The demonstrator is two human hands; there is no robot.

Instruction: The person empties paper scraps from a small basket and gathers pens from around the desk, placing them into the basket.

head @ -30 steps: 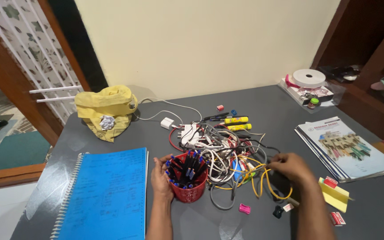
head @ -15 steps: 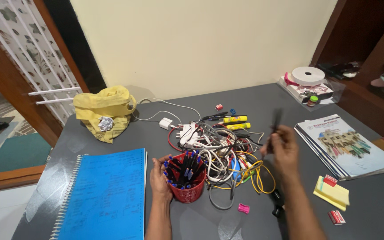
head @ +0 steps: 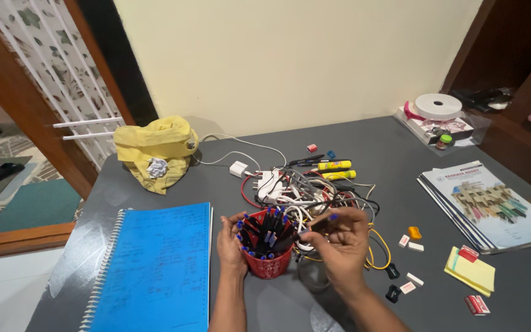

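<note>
Red cup (head: 268, 263): one; yellow highlighters (head: 334, 165): two.

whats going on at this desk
A person sits at a grey table. The left hand steadies a red pen cup full of pens, while the right hand brings a dark pen to its rim. A tangle of cables lies just behind, a blue notebook alongside.

Red mesh pen cup (head: 270, 263), upright, crammed with blue-capped pens, at table's 6 o'clock. Dark blue-capped pen (head: 322, 222) tilted at its 3 o'clock rim.
</note>
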